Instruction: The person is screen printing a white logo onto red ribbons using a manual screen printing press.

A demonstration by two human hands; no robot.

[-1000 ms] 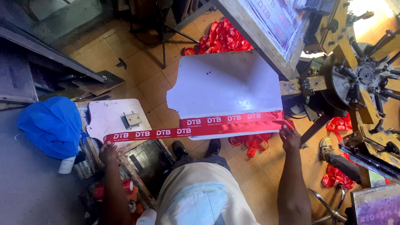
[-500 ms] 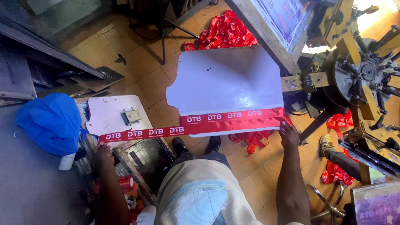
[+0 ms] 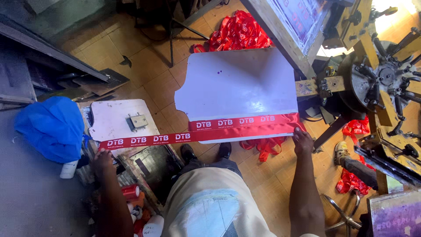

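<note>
Red ribbon (image 3: 197, 131), white lettering; white board (image 3: 241, 83); blue cloth (image 3: 52, 127).

Person, head-camera view. Left hand (image 3: 103, 159) and right hand (image 3: 302, 141): bare, no gloves, rings or watch visible; both forearms bare, no sleeves reaching them. Torso: light cream shirt (image 3: 206, 206) with a faded pale-blue patch on its front. Below the shirt: dark grey trousers (image 3: 208, 164). Beyond the trousers: dark shoes (image 3: 188, 152), one pair.

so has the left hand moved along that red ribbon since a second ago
Yes. The left hand has pulled the red ribbon outward and down, away from the white platen; its end now lies past the small white board, nearer the blue cloth.
</note>
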